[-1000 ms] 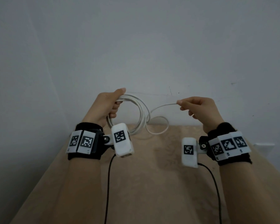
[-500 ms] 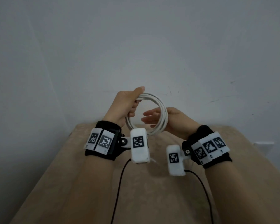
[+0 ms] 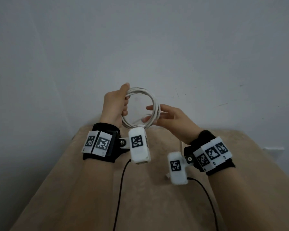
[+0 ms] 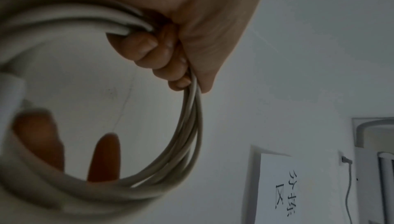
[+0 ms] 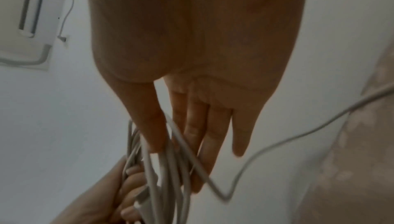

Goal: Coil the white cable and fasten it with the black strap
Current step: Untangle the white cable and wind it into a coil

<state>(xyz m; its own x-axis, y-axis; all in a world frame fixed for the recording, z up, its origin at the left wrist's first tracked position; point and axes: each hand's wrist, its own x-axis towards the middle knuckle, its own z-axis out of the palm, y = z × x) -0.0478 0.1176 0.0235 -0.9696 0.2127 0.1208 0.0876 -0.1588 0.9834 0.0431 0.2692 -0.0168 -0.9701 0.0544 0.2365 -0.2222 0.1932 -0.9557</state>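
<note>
Coiling nearly done. Round coil of thin white plastic cable (image 3: 141, 108) held up in the air above the far edge of the beige cloth-covered table (image 3: 157, 205), in front of the plain grey-white wall (image 3: 140, 39). Left hand (image 3: 115, 105) at the coil's left side, fingers (image 4: 147, 50) curled and clamped round the bunched loops, thumb on top. Right hand (image 3: 172, 118) at the coil's right side, fingers (image 5: 196, 136) straight and slightly spread, reaching through the ring with strands lying across them; nothing pinched. From the coil's right side, a loose tail (image 5: 298, 131) running down toward the table and ending in a white plug just beside the right wrist camera (image 3: 177, 167), below the coil. Another white connector (image 4: 10, 91) resting at the coil's lower edge. Black strap nowhere visible in any view.

To finish the step well, probably:
- Keep the left grip firm so the loops stay stacked and equal in size.
- Gather the tail with the right hand and lay it along the coil in the same direction as the other turns, without twisting.
- Tuck the plug end under the left thumb before letting go with the right.
- Only then reach for the strap; a slack grip risks the loops springing apart.
</note>
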